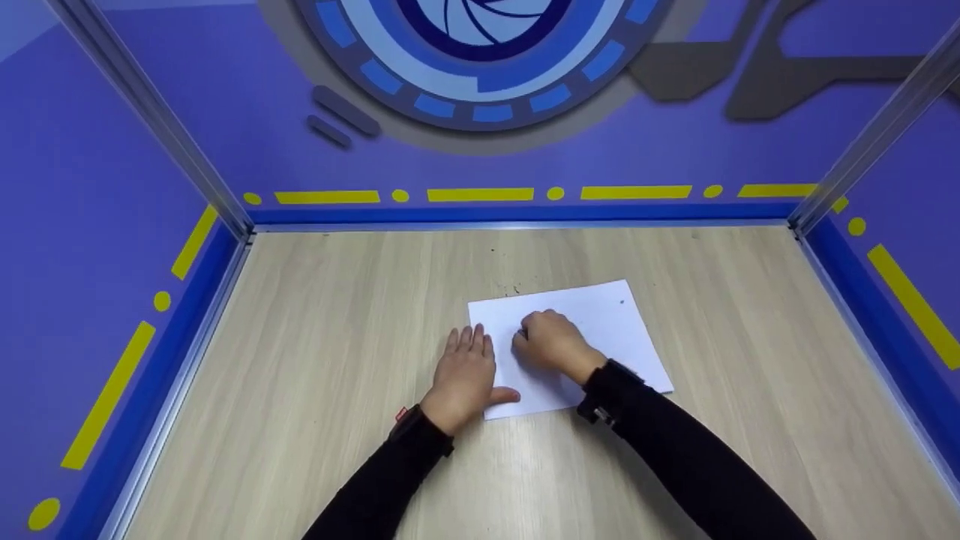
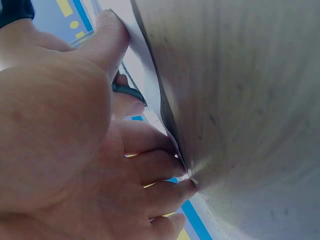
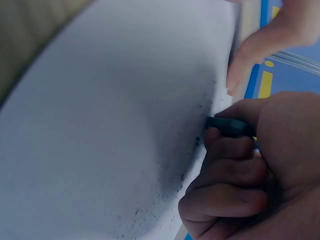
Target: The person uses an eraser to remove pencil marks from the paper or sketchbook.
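A white sheet of paper [image 1: 611, 337] lies slightly turned on the wooden table. My left hand [image 1: 465, 379] rests flat over its left edge, fingers straight and thumb spread onto the sheet. My right hand [image 1: 553, 341] is above the middle of the paper, its fingers curled tightly. In the right wrist view it pinches a small dark eraser [image 3: 231, 126] between thumb and index finger, one end at the paper. Most of the eraser is hidden inside the fist. Dark crumbs [image 3: 137, 212] are scattered over the sheet around that hand.
A few dark specks [image 1: 516, 290] lie on the table [image 1: 337, 337] just beyond the paper's far edge. One small dark mark [image 1: 622, 301] shows near its far right corner. Blue-purple panels [image 1: 525, 165] with metal rails enclose the table at the back and both sides.
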{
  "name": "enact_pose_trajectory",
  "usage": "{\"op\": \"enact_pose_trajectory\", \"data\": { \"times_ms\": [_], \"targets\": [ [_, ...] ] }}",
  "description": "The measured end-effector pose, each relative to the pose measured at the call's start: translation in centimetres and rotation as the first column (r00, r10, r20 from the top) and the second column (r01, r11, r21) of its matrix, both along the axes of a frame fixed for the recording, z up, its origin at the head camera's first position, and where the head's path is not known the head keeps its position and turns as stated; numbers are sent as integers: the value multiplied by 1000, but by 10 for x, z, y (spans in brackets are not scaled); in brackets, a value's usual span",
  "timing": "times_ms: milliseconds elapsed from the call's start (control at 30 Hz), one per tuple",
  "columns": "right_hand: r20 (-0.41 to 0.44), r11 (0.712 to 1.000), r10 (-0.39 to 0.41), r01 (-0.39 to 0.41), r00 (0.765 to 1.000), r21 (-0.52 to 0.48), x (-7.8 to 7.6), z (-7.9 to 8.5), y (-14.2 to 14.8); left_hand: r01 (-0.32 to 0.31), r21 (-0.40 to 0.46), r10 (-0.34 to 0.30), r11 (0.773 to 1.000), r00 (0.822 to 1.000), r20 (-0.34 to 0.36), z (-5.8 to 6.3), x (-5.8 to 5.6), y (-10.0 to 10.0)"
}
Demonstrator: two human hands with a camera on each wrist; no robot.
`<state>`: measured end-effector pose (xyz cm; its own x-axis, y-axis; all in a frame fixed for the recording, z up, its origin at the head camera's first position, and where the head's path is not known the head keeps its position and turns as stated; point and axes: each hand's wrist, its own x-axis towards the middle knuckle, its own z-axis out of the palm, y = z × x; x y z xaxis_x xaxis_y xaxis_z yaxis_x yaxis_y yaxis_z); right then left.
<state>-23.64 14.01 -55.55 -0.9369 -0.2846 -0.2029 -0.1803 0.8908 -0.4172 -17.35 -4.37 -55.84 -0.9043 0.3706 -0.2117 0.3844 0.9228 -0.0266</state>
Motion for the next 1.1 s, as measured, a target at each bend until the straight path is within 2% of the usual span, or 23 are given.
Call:
{"op": "enact_pose_trajectory", "data": {
  "times_ms": [100, 233, 500, 767, 900, 1100],
  "targets": [
    [21, 1000, -10, 10, 1000, 6, -2, -1, 1, -3, -8, 3, 1000, 1000, 2, 0, 1, -2],
    [24, 999, -43, 44, 999, -23, -1, -3, 23, -2, -10, 2, 1000, 1000, -1, 1, 1, 1],
    [-7, 991, -118, 117, 993, -63, 3, -8, 94, -12, 9, 12, 1000, 999, 32, 0, 1, -1],
    [89, 979, -196, 200, 977, -38, 9, -7, 153, -16, 18, 16, 1000, 999, 37, -5, 1, -1],
    [89, 977, -206, 210, 974, -33, 11, -6, 163, -12, 14, 12, 1000, 1000, 21, -5, 2, -1],
    [73, 974, -224, 225, 972, -5, 13, -1, 157, -5, 19, 5, 1000, 1000, 12, -2, 1, -1]
  ]
}}
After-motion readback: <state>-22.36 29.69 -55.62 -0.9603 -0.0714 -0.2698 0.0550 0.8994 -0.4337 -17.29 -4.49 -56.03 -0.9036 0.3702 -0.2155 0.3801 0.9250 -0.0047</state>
